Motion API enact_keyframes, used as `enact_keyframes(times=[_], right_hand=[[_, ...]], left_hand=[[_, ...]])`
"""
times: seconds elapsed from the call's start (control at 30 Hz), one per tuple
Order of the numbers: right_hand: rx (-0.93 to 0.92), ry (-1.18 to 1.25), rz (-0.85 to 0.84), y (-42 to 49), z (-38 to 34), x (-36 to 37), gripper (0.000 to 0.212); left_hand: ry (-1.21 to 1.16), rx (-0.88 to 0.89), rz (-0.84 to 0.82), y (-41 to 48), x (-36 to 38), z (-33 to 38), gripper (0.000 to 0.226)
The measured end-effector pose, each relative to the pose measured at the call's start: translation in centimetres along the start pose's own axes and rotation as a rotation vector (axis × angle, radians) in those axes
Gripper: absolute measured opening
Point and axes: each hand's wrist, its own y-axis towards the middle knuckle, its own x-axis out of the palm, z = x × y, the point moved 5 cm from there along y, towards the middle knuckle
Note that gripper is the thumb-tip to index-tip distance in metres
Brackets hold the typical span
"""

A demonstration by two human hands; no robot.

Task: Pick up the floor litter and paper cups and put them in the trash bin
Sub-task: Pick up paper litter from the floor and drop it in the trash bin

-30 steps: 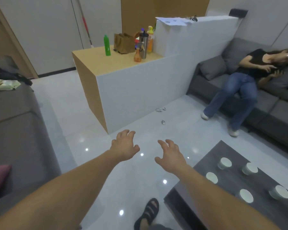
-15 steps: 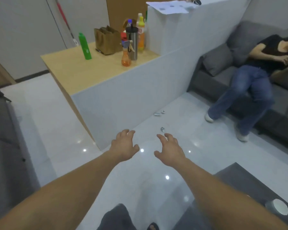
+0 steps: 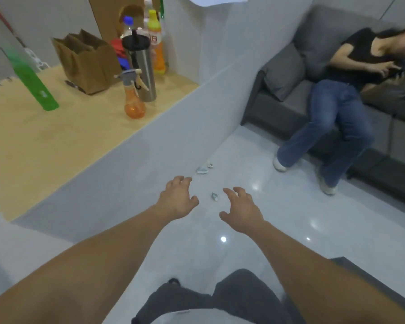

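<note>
A small crumpled scrap of litter [image 3: 214, 196] lies on the glossy white floor between my two outstretched hands. Two more pale scraps [image 3: 202, 170] lie farther off, at the foot of the white counter wall. My left hand [image 3: 177, 198] hangs above the floor with fingers loosely spread and holds nothing. My right hand [image 3: 242, 210] is held the same way just right of the near scrap, also holding nothing. No paper cups and no trash bin are in view.
A white counter [image 3: 150, 146] with a wooden top stands on the left, carrying a green bottle [image 3: 33, 83], a paper bag [image 3: 89, 61], a spray bottle [image 3: 132, 97] and a steel tumbler [image 3: 142, 69]. A person sits on the grey sofa [image 3: 288, 94], feet on the floor [image 3: 279, 164]. A dark table corner [image 3: 351, 267] shows low right.
The view has moved forward toward the counter and the scraps, which now look larger. The dark table with its paper cups has slid out of view. Both hands stay open.
</note>
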Motion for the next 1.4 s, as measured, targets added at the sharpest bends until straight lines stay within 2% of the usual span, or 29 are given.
enact_keyframes(times=[0.23, 0.43, 0.63, 0.77, 0.9, 1.1, 1.3, 1.4], right_hand=[[0.043, 0.039, -0.087, 11.5, 3.4, -0.4, 0.076], [-0.005, 0.048, -0.217, 25.7, 9.1, 0.7, 0.076], [-0.037, 0.048, -0.331, 40.8, 17.2, 5.1, 0.077], [-0.025, 0.033, -0.371, 50.0, 22.0, 12.5, 0.081], [-0.049, 0.02, -0.383, 57.5, 24.5, 23.3, 0.083], [-0.057, -0.029, -0.432, 63.5, 27.2, 40.2, 0.078], [-0.027, -0.015, -0.267, 65.5, 29.3, 49.1, 0.052], [-0.037, 0.103, -0.274, 65.4, 29.4, 50.3, 0.055]], left_hand=[[0.008, -0.025, -0.141, 12.2, 1.8, 1.1, 0.069], [-0.021, -0.163, -0.182, 25.2, 4.5, 3.0, 0.067], [-0.078, -0.299, -0.246, 37.7, 13.0, 2.5, 0.063], [-0.127, -0.373, -0.329, 44.9, 22.3, -0.7, 0.062], [-0.102, -0.391, -0.405, 51.9, 33.1, -6.0, 0.062], [-0.171, -0.39, -0.414, 59.1, 47.9, -14.9, 0.062], [-0.303, -0.452, -0.374, 60.1, 55.4, -20.2, 0.061], [-0.437, -0.501, -0.35, 59.9, 56.5, -20.3, 0.062]])
